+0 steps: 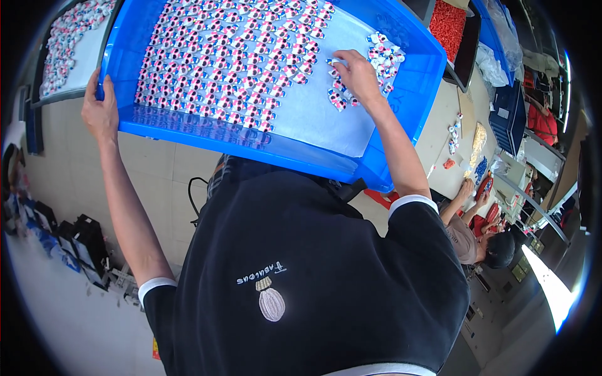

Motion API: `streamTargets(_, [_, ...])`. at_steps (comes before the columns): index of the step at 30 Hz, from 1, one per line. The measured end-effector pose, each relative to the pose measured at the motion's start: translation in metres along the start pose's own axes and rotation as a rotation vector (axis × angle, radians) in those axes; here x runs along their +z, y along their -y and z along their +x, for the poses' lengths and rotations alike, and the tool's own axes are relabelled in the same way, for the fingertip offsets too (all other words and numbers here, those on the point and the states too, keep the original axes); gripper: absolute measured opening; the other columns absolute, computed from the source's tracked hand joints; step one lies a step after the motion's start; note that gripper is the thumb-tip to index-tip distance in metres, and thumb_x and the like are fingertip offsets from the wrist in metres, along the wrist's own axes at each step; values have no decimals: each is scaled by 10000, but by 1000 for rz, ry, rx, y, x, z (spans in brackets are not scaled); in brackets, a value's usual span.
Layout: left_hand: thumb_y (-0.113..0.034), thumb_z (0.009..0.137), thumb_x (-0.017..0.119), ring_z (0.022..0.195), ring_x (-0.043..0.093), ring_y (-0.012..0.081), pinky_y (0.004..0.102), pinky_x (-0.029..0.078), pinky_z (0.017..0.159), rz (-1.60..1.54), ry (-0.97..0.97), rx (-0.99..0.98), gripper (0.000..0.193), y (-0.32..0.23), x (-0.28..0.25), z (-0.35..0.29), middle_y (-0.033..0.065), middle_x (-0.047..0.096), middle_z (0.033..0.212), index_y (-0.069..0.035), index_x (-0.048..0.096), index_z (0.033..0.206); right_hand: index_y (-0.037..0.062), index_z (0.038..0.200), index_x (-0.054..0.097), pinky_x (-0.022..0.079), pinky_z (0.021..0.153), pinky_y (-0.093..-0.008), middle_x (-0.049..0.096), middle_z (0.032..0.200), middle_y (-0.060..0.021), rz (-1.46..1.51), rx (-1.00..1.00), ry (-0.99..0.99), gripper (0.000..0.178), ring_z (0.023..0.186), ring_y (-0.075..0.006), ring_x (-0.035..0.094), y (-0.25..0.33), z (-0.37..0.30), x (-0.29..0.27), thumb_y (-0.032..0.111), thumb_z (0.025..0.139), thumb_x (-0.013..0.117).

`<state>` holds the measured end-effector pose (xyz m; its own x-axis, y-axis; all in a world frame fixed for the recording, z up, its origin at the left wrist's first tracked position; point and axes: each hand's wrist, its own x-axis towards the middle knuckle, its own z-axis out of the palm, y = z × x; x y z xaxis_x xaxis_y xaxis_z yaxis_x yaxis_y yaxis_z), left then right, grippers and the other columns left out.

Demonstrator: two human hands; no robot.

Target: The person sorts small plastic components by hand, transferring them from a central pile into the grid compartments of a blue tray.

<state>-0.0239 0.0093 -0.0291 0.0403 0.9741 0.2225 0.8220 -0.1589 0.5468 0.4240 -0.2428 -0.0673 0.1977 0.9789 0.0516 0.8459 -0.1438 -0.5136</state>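
A large blue plastic tray (pixel 232 139) lies before me, tilted in the picture, its bottom covered by a pale sheet (pixel 316 128). Rows of small pink, white and blue figurines (pixel 216 66) fill its left and middle. My left hand (pixel 100 108) grips the tray's left rim, thumb on the near side. Over the tray's right part, my right hand (pixel 357 74) has its fingertips pinched on one small figurine (pixel 332 62). Beside and under that hand lies a loose heap of figurines (pixel 384 55), partly hidden by the fingers.
Another tray with loose figurines (pixel 69 44) stands at far left. On the right are a container of red pieces (pixel 447 30) and a worktable (pixel 446 163) with scattered small parts. A co-worker (pixel 476 241) sits there, hands on the table. Dark crates (pixel 84 244) stand at lower left.
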Motion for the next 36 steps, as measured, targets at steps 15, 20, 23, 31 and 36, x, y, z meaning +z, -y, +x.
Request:
streamTargets(15, [-342, 884, 634, 796, 648, 143, 281, 499, 726, -23, -1, -6, 377, -6, 0, -1, 95, 703, 991, -140, 646, 1202, 62, 1078, 639, 502, 670, -375, 642, 876, -163, 184, 264, 198, 278, 732, -276, 639, 36, -24, 10, 208, 842, 630])
streamTargets(20, [-368, 877, 634, 704, 601, 115, 272, 480, 663, -18, -32, 41, 397, -4, 3, 0, 75, 706, 980, -142, 647, 1202, 38, 1051, 629, 502, 651, -354, 649, 800, -147, 476, 498, 245, 247, 675, -227, 629, 42, -53, 44, 162, 838, 636])
streamTargets(23, [-370, 878, 631, 668, 577, 109, 272, 470, 645, -11, -78, 99, 398, 2, 4, 0, 72, 707, 975, -140, 647, 1203, -1, 1022, 627, 507, 662, -333, 663, 814, -112, 678, 611, 219, 250, 696, -182, 636, 44, -57, 52, 172, 842, 647])
streamTargets(31, [-387, 874, 630, 658, 582, 110, 273, 471, 640, -17, -52, 66, 411, -1, 3, -1, 57, 703, 898, -142, 647, 1203, -3, 956, 629, 502, 637, -310, 653, 810, -85, 870, 728, 181, 216, 738, -177, 656, 48, -57, 58, 174, 837, 665])
streamTargets(36, [-391, 874, 628, 647, 579, 107, 275, 470, 628, -18, -58, 78, 409, 5, 6, 0, 52, 702, 869, -148, 648, 1202, 2, 932, 626, 510, 646, -345, 663, 830, -120, 430, 701, 333, 230, 747, -230, 665, 53, -57, 40, 206, 834, 673])
